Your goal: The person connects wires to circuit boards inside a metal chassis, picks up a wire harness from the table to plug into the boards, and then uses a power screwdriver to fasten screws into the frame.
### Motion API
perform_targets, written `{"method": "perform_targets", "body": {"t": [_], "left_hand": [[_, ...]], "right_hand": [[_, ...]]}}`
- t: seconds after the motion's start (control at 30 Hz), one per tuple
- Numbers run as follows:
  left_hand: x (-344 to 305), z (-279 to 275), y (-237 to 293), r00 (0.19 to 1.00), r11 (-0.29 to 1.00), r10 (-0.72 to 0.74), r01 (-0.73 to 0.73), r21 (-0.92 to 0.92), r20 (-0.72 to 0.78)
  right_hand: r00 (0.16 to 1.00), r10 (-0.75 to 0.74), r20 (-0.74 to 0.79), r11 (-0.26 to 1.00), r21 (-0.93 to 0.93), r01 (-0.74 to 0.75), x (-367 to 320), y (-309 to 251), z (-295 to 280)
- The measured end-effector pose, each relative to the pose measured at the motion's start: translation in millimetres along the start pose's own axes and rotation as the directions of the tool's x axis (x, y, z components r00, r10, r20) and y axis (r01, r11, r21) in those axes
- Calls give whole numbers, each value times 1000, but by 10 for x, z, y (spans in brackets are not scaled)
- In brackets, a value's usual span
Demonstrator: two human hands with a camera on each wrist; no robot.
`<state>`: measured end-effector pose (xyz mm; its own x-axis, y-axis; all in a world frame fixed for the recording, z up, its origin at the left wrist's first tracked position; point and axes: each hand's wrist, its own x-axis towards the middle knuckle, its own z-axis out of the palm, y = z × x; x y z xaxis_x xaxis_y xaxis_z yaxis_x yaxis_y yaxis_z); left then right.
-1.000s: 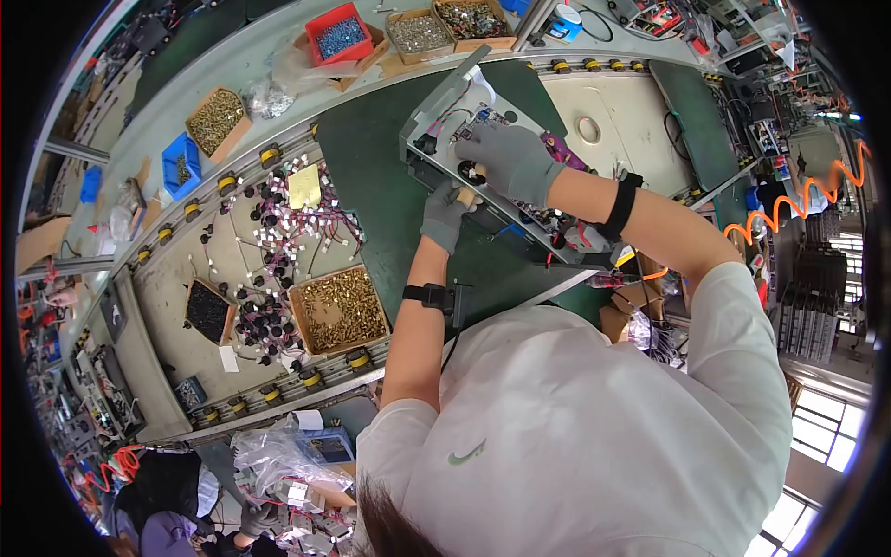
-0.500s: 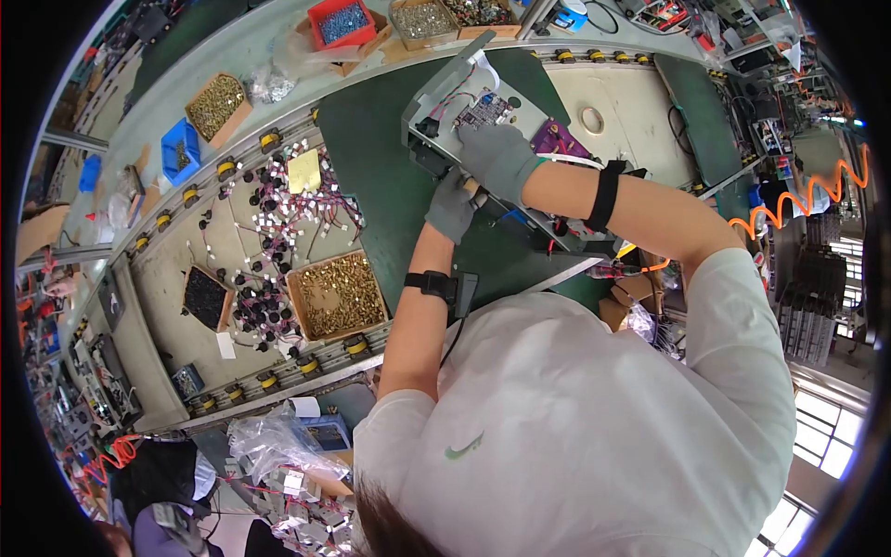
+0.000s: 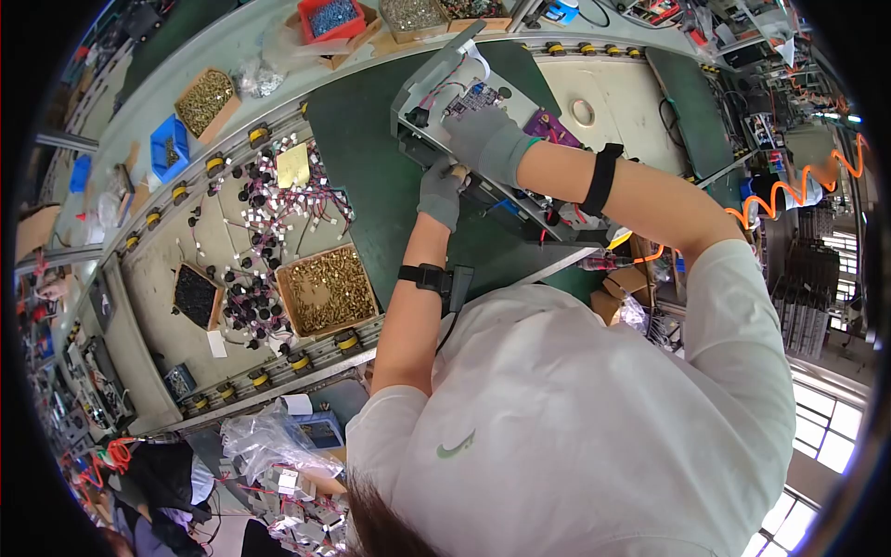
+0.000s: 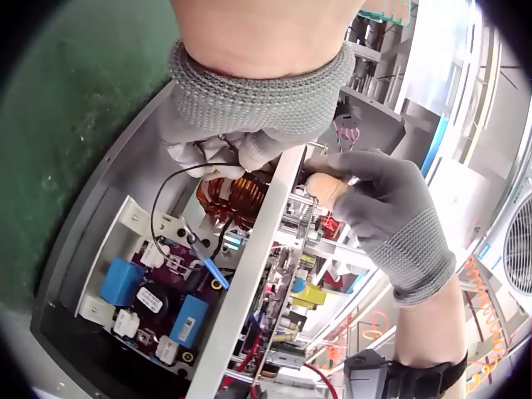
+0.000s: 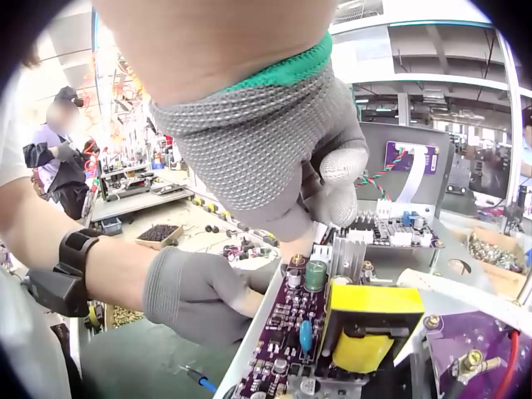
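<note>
An open grey metal chassis (image 3: 534,200) lies tilted on the green mat, a panel dividing it. My gloved left hand (image 3: 440,192) is at the near side of the panel, its fingers bent beside a copper coil (image 4: 241,199) and a thin black wire (image 4: 158,204). My gloved right hand (image 3: 484,141) reaches over the other side, fingers bent close to the panel's edge, beside a circuit board (image 5: 287,341) with a yellow transformer (image 5: 374,316). A bare fingertip (image 4: 326,189) shows from its glove. The fingertips' contact points are hidden, so I cannot tell what either hand pinches.
Left of the mat lie many wire leads with black caps (image 3: 264,241), a box of brass fittings (image 3: 329,290) and a box of black parts (image 3: 197,297). Blue (image 3: 168,148) and red (image 3: 327,19) bins stand on the back shelf. An orange coiled hose (image 3: 807,181) hangs at right.
The right hand has shifted slightly toward the left hand and down, uncovering a circuit board at the chassis's far end. A black round part seen between the hands earlier is now out of sight.
</note>
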<state>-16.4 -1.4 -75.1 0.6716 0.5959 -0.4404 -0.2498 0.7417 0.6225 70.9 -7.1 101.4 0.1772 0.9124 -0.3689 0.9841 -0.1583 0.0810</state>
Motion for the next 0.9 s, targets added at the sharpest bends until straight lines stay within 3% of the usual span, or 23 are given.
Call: {"method": "perform_targets", "body": {"t": [0.13, 0.23, 0.3, 0.33, 0.4, 0.53, 0.6, 0.63, 0.7, 0.77, 0.83, 0.9], "left_hand": [[-20, -54, 15, 999, 999, -32, 33, -34, 10], [-85, -88, 90, 996, 997, 23, -30, 74, 89], [-223, -72, 178, 998, 986, 36, -29, 164, -45], [-230, -116, 157, 999, 986, 35, -27, 167, -41], [-251, -219, 104, 978, 944, 95, -29, 330, -185], [-452, -76, 230, 981, 883, 120, -34, 469, -155], [-471, 9, 207, 855, 639, 518, -357, 681, -38], [-553, 180, 358, 854, 636, 519, -362, 681, -31], [-672, 494, 643, 733, 388, 674, -457, 800, 91], [-554, 602, 688, 735, 331, 664, -457, 826, 140], [-497, 765, 769, 728, 98, 656, -345, 934, 200], [-411, 815, 777, 766, 67, 608, -312, 948, 209]], "right_hand": [[982, -158, -104, 987, -41, 154, 34, 82, 208], [944, -261, -202, 959, -168, 229, -55, 170, 181], [818, -432, -379, 880, -374, 292, -90, 296, 130], [820, -427, -381, 883, -373, 287, -157, 331, 16], [840, -356, -409, 869, -475, 137, -331, 399, -237], [792, -402, -460, 850, -510, 135, -667, 609, -404], [774, -422, -472, 843, -519, 143, -734, 735, -246], [774, -418, -476, 844, -519, 136, -736, 786, -212], [853, -291, -434, 893, -443, 79, -727, 902, -182], [891, -230, -391, 908, -417, 51, -677, 966, -194], [947, -168, -275, 911, -409, 43, -560, 1045, -130], [962, -120, -247, 926, -376, 19, -430, 1105, -12]]}}
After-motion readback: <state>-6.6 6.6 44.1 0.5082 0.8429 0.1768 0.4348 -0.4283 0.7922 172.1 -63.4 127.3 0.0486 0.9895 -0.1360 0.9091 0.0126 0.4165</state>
